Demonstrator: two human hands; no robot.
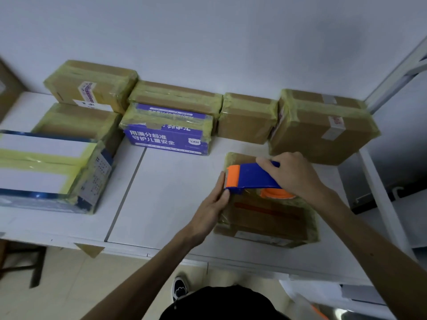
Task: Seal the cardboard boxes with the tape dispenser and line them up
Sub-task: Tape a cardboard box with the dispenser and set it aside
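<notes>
1. Position: brown cardboard box wrapped in yellowish tape [265,218] lies on the near right of the white desk [173,192], apart from the taped boxes along the back wall.
2. Right hand [293,174] grips the handle of the blue tape dispenser with orange cutter and roll hub [251,176], which sits on the box top with the cutter at the left edge.
3. Left hand [212,204] lies with fairly straight fingers against the box's left side, thumb just under the cutter. No pinch is visible.
4. Step, as judged: finishing a strip at the left edge and cutting it.
5. Method: keep the left hand bracing the box and pressing the tape flat below the blade. Tilt the dispenser so the teeth bite, then pull sharply away.
6. Risk: the thumb is close to the serrated edge, so keep it on the tape and clear of the teeth. Slack tape may wrinkle or fold on itself.
7. After the cut: smooth the tail down, then slide the box back towards the purple printed carton [166,137] to join the line.
</notes>
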